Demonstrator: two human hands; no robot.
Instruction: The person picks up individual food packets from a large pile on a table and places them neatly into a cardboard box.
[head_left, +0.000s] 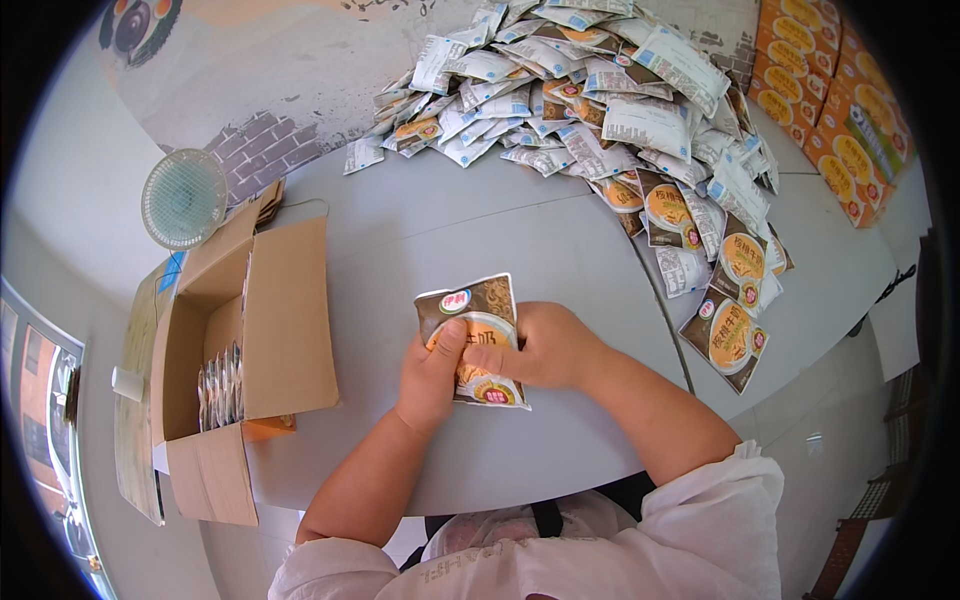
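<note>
Both my hands hold one brown and orange milk pouch (487, 300) above the grey table, its printed front facing up. My left hand (435, 371) grips its left side with the thumb on the front. From the right, my right hand (544, 346) holds the other side, its thumb also lying across the front. The fingers behind the pouch are hidden. At the left stands an opened cardboard box (289, 322) with several pouches (221, 382) upright in a row inside. A large heap of pouches (525, 101) lies at the far side, spilling down to the right.
The grey table (375, 262) has a dark seam right of my hands. A small fan (184, 198) stands behind the box, and a white cup (127, 383) is to its left. Orange printed cartons (795, 64) are stacked at the back right. The box flaps stick out over the table.
</note>
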